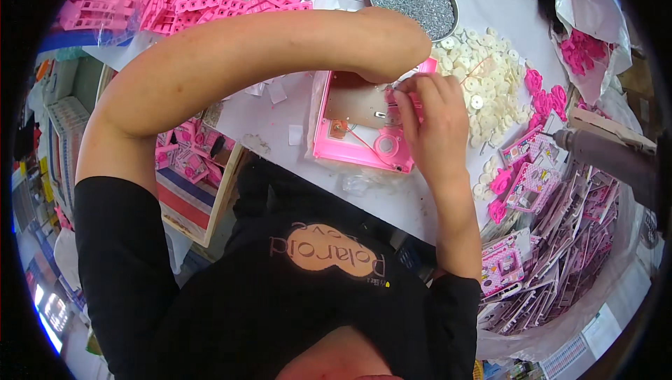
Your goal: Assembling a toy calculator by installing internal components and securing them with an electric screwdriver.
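Pink casing (350, 156) on the bench (269, 124), frame's upper middle | left hand (400, 40) over its top edge, right hand (437, 107) over its right side | round ring (386, 144) toward frame bottom; top covered, long axis I can't judge | right fingers bent, left's hidden, grips I can't tell | white discs (483, 93) heaped right

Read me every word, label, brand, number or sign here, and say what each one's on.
I don't copy wording or brands; here is where text shows:
Black T-shirt: lettering across and beyond an orange patch.
Patterned pink panels: markings too small to read.
Sheet at lower right: print too small to read.
Open pink casing: no readable text.
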The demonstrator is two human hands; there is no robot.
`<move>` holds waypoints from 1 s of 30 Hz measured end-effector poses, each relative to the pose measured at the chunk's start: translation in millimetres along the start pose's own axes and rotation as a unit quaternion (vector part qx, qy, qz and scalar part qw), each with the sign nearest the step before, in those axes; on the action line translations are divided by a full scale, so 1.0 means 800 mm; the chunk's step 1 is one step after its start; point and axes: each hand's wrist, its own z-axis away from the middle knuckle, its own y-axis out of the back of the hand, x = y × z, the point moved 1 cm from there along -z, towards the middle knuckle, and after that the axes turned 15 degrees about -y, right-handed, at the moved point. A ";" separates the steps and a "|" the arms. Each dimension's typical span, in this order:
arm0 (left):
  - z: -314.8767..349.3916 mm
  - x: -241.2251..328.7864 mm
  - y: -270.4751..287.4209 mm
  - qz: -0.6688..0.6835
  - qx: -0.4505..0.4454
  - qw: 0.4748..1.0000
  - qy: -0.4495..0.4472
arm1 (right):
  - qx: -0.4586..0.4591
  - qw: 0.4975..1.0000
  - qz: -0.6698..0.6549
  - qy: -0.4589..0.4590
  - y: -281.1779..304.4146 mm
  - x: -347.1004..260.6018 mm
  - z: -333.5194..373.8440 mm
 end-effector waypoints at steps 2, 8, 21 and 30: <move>0.001 -0.001 -0.003 -0.008 0.015 1.000 -0.006 | 0.062 0.997 0.009 0.038 -0.009 0.003 -0.007; 0.009 -0.009 -0.018 0.006 0.060 0.998 -0.010 | 0.039 0.999 -0.012 -0.011 -0.012 0.009 -0.009; 0.011 -0.004 -0.018 -0.040 0.021 0.998 -0.043 | -0.050 0.949 0.249 0.187 0.019 -0.017 -0.001; 0.017 0.001 -0.032 -0.066 0.070 0.993 -0.065 | -0.030 0.982 0.119 0.147 0.009 -0.004 -0.001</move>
